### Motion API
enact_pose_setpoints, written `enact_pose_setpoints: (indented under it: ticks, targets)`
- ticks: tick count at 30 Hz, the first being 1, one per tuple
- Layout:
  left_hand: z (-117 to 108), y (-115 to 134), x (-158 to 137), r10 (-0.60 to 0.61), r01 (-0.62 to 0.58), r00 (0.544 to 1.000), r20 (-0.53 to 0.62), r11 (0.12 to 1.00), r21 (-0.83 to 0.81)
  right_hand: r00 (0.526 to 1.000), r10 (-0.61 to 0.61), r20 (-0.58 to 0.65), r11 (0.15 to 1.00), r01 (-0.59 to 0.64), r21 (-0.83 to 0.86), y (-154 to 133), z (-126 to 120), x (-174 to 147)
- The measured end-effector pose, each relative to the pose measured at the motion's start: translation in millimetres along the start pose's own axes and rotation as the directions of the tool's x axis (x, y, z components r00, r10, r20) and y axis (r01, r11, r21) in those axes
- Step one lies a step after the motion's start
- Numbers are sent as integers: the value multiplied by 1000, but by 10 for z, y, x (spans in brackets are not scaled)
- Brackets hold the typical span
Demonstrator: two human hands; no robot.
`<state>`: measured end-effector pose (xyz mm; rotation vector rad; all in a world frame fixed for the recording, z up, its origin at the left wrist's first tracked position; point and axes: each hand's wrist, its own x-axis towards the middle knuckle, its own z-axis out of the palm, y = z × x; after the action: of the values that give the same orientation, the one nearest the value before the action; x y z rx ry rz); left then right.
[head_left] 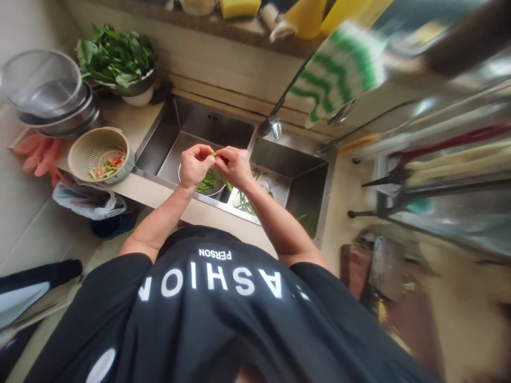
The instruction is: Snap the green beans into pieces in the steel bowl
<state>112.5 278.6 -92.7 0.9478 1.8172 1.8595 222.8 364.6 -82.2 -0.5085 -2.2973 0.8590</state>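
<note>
My left hand (pixel 195 166) and my right hand (pixel 235 167) meet above the double sink, fingertips pinched on a short green vegetable stem (pixel 214 154). Part of the stem is hidden by the fingers. Another green piece (pixel 225 182) shows below my right hand; whether it is the same stem, I cannot tell. Under my hands, in the left basin, a pale bowl (pixel 219 190) holds short green pieces (pixel 206 182). Longer green stems (pixel 245 204) lie in the right basin, partly covered by my right forearm.
Left of the sink stands a beige colander (pixel 82 162) with red and green bits. Behind it are stacked metal bowls (pixel 85 114) and a bowl of leafy greens (pixel 115 56). A faucet (pixel 275 127) rises behind the sink. A dish rack (pixel 399 205) stands at right.
</note>
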Motion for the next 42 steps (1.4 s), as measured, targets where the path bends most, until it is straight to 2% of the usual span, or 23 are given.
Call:
enact_pose_setpoints:
  ticks: [5, 9, 13, 15, 20, 23, 26, 28, 30, 31, 32, 34, 39, 42]
  targets:
    - [21, -75, 15, -34, 31, 997, -76, 999, -42, 980, 190, -57, 975, -181, 129, -16, 106, -12]
    - [-7, -62, 25, -64, 64, 998, 1, 991, -119, 956, 295, 8, 926, -288, 245, 82, 119, -9]
    - [-60, -38, -5, -115, 132, 982, 152, 986, -105, 960, 264, 91, 900, -279, 336, 207, 43, 1]
    - [-71, -24, -26, -126, 138, 978, 167, 989, -57, 970, 221, 103, 911, -243, 333, 229, -2, -3]
    - [10, 10, -63, -136, 137, 987, 86, 991, -10, 990, 144, 1, 962, -140, 235, 177, -6, -30]
    - [95, 14, -79, -158, 158, 987, 4, 986, -55, 977, 213, -24, 949, -201, 243, 154, 76, -31]
    - [139, 13, -76, -198, 187, 978, -59, 971, -150, 931, 365, 20, 861, -345, 373, 175, 154, -20]
    - [126, 13, -56, -221, 202, 973, -68, 955, -217, 894, 432, 118, 740, -427, 520, 202, 163, -20]
    - [87, 11, -27, -240, 220, 969, -52, 943, -248, 881, 397, 258, 623, -465, 628, 228, 126, -35]
    - [62, 9, -13, -246, 228, 968, -44, 941, -250, 883, 342, 320, 600, -468, 649, 239, 95, -48]
    - [38, 6, -1, -250, 233, 968, -38, 940, -250, 888, 283, 362, 607, -458, 649, 250, 62, -63]
    - [0, 2, 6, -253, 239, 967, -24, 938, -252, 898, 203, 389, 681, -415, 603, 269, 5, -93]
    - [-35, 7, -59, -218, 239, 966, 139, 958, -158, 947, 199, 251, 844, -296, 447, 303, -39, -122]
    - [-38, -8, -99, -174, 188, 975, 141, 978, -88, 965, 142, 222, 890, -223, 398, 284, -72, -110]
